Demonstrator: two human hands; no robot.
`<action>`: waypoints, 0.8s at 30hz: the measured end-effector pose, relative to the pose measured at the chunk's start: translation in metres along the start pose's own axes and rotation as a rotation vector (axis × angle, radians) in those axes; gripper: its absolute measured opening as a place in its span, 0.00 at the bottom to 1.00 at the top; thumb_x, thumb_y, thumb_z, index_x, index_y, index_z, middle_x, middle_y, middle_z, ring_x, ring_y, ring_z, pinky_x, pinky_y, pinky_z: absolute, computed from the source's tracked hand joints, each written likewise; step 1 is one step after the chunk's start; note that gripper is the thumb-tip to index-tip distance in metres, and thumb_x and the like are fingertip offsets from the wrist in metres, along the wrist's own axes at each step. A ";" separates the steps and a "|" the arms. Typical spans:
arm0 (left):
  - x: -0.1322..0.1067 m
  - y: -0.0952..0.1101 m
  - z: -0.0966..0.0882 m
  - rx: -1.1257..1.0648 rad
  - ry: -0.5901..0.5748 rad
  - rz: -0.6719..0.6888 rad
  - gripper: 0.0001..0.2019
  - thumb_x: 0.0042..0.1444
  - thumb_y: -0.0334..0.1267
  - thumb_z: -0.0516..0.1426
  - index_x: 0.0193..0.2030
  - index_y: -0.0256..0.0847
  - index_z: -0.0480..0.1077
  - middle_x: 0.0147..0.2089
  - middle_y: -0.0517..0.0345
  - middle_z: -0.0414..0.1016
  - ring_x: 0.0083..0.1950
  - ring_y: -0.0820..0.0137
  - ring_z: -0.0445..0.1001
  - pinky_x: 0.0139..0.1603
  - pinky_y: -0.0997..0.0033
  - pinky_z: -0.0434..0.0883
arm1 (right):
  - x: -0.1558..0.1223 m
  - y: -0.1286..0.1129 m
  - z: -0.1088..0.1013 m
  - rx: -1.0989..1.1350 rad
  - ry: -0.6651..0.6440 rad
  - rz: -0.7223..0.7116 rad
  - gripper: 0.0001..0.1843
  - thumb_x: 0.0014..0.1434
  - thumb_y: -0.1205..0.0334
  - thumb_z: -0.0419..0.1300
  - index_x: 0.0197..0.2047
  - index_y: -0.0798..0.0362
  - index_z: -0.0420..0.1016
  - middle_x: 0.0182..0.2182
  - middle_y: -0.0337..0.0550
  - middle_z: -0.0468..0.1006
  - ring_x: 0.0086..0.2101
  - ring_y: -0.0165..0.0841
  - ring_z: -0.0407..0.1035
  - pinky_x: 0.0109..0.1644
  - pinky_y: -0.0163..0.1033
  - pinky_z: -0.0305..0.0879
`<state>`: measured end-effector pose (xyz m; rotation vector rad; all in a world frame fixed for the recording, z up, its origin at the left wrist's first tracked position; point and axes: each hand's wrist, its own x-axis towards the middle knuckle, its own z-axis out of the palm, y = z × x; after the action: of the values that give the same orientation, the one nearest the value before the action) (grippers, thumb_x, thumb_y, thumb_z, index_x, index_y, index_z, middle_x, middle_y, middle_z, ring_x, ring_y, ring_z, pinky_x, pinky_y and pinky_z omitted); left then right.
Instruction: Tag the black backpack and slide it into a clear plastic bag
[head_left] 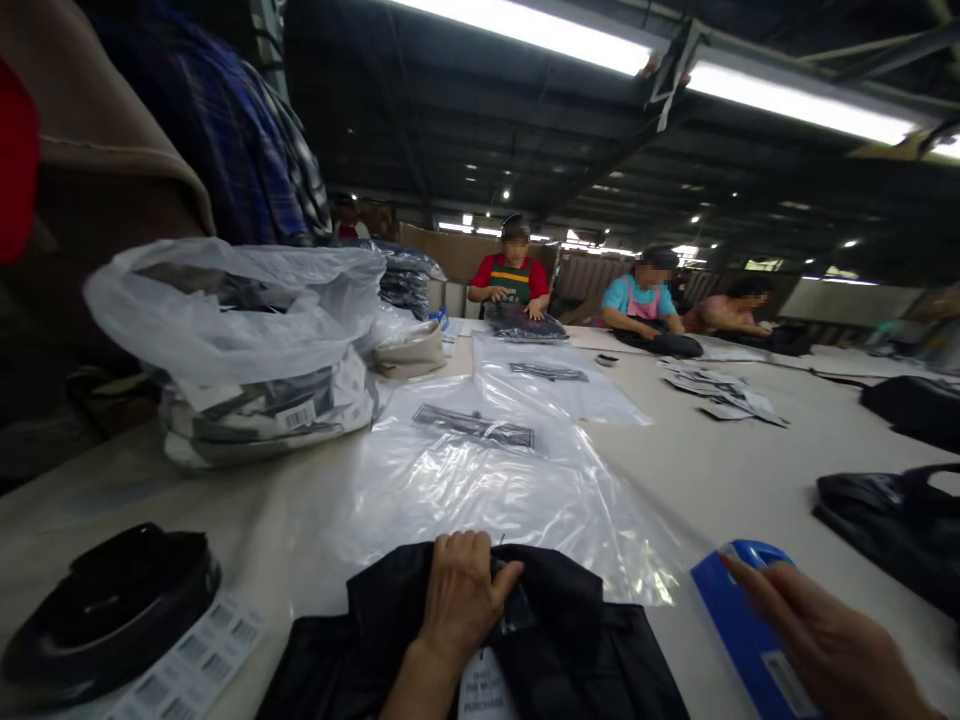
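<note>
A black garment [585,640], which looks like a jacket, lies in front of me with its collar facing away. My left hand [461,590] grips it at the collar, fingers curled over the edge and thumb out to the right. Below that hand hangs a white printed tag [484,690]. At the right, my right hand [825,630] is closed around a rounded blue object [757,553], mostly hidden by the fingers. Under it lies a flat blue box [731,625] with a barcode label. Clear plastic bags [480,490] are spread flat beyond the garment.
At left stand a stuffed plastic bag [262,400], a black coiled roll [112,610] and a barcode sticker sheet [195,655]. Black bundles [892,520] lie at right. Several co-workers handle dark items across the table [675,480], near scattered tags [724,390].
</note>
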<state>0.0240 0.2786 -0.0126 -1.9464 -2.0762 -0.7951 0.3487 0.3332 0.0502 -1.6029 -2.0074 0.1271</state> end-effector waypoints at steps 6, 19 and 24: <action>-0.006 0.005 -0.005 -0.077 0.243 0.105 0.15 0.45 0.45 0.64 0.24 0.41 0.62 0.23 0.60 0.67 0.27 0.65 0.66 0.32 0.64 0.60 | 0.064 -0.123 0.094 0.142 -0.416 -0.437 0.24 0.62 0.45 0.44 0.43 0.53 0.73 0.43 0.49 0.75 0.40 0.35 0.71 0.46 0.39 0.68; -0.002 0.003 0.007 -0.185 0.393 0.113 0.16 0.40 0.45 0.64 0.22 0.41 0.60 0.21 0.61 0.67 0.26 0.67 0.67 0.30 0.63 0.57 | 0.101 -0.104 0.172 0.080 -0.731 -0.663 0.29 0.61 0.41 0.46 0.59 0.45 0.64 0.62 0.50 0.58 0.63 0.45 0.47 0.64 0.61 0.40; -0.004 0.003 0.005 -0.183 0.353 0.098 0.16 0.42 0.45 0.63 0.22 0.41 0.60 0.21 0.60 0.67 0.26 0.67 0.66 0.29 0.63 0.56 | 0.105 -0.088 0.174 0.209 -0.567 -0.567 0.28 0.60 0.41 0.46 0.52 0.48 0.73 0.57 0.51 0.68 0.59 0.43 0.58 0.63 0.55 0.52</action>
<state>0.0286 0.2779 -0.0176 -1.8142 -1.7428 -1.2413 0.1760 0.4517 -0.0219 -0.8727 -2.6900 0.6030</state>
